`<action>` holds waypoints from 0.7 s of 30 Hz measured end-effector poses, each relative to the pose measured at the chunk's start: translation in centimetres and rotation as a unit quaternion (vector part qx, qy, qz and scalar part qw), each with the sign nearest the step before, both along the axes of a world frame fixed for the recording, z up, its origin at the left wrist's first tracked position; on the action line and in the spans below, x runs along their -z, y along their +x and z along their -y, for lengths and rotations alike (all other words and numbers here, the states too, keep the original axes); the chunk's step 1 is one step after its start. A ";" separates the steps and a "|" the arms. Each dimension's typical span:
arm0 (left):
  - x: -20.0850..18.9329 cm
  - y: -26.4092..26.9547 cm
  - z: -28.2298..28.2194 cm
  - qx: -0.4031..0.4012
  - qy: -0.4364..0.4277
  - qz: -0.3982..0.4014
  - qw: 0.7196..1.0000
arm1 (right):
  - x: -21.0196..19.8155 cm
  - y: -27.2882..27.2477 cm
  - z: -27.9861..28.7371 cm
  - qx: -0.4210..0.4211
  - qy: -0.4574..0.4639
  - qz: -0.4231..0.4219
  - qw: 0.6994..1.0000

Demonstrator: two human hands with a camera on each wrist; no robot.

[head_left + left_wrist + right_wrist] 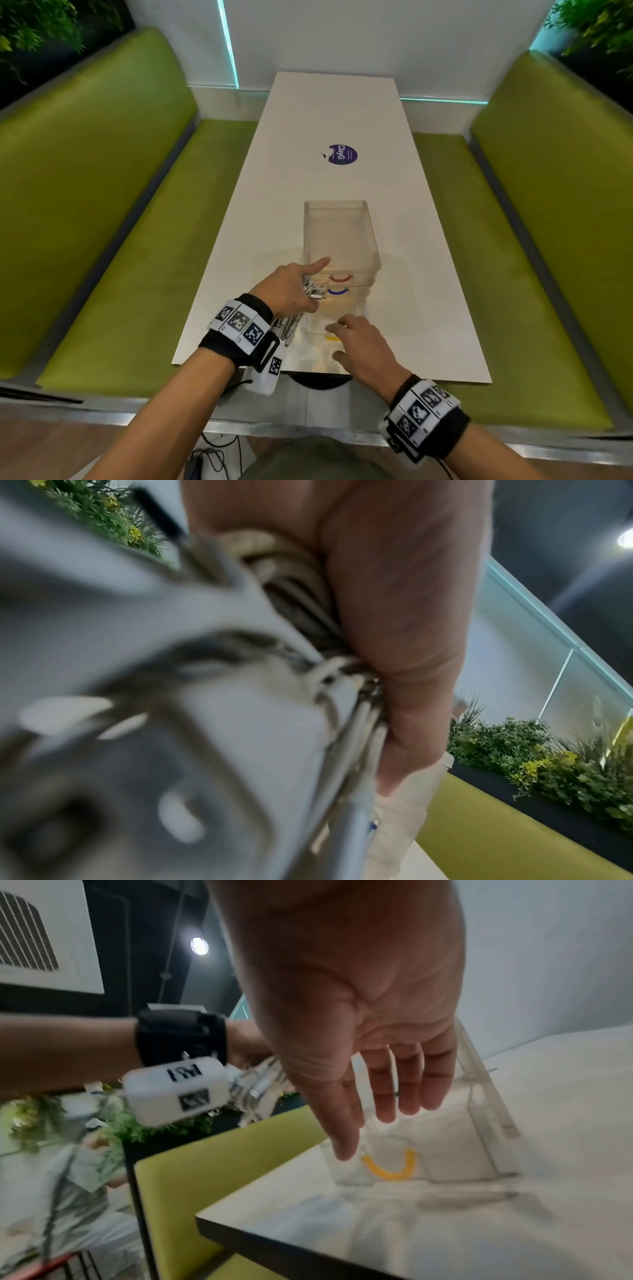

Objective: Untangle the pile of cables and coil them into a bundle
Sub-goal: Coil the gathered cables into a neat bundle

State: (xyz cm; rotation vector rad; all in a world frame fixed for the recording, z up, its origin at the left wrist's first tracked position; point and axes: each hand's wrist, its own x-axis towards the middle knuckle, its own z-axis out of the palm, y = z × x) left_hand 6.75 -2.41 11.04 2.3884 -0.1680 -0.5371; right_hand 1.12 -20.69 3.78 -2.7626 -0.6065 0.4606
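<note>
My left hand (291, 291) grips a coiled bundle of white and grey cables (312, 292) with metal plugs, held in front of the clear drawer unit (339, 236); its index finger points out over the unit's top. In the left wrist view the cable loops (298, 593) lie pressed under the fingers (404, 620), much of it blurred. My right hand (354, 337) is open, fingers straight, just in front of the lowest drawer. In the right wrist view its fingertips (342, 1150) hover beside the yellow handle (390, 1171); I cannot tell whether they touch it.
The drawer unit stands on a long white table (308, 137) and also has a red handle (340, 278) and a blue handle (336, 292). A purple sticker (343, 155) lies farther back. Green benches (102, 205) flank the table on both sides.
</note>
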 end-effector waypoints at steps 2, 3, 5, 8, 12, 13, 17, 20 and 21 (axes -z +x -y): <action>-0.2 0.1 -0.1 0.001 0.008 -0.001 1.000 | 0.4 0.3 -0.1 0.009 -0.030 -0.003 1.000; -0.3 0.1 -0.2 0.001 0.009 -0.002 1.000 | 0.5 0.2 0.0 0.008 -0.033 -0.015 0.999; -0.2 0.3 -0.5 -0.004 0.007 -0.007 1.000 | 0.6 -0.4 0.4 -0.011 -0.021 -0.056 0.998; -0.2 0.3 -0.5 -0.008 0.000 -0.007 1.000 | 0.4 -1.1 1.1 -0.025 0.000 -0.096 0.995; -0.4 -0.2 -0.6 0.009 -0.007 -0.001 1.000 | -1.5 -1.0 1.1 0.023 0.120 -0.116 0.986; -0.7 -0.4 -0.7 0.008 -0.035 0.008 0.999 | -2.2 -1.0 0.8 0.054 0.184 -0.120 0.974; -2.6 -3.0 0.6 -0.067 -0.332 0.062 0.939 | -6.7 -0.6 -1.1 0.079 0.431 -0.238 0.867; -3.0 -4.4 3.3 -0.181 -0.505 0.088 0.839 | -9.0 0.1 -2.1 0.082 0.519 -0.263 0.809; -3.0 -4.6 3.9 -0.201 -0.532 0.088 0.818 | -9.6 0.3 -2.2 0.087 0.522 -0.253 0.810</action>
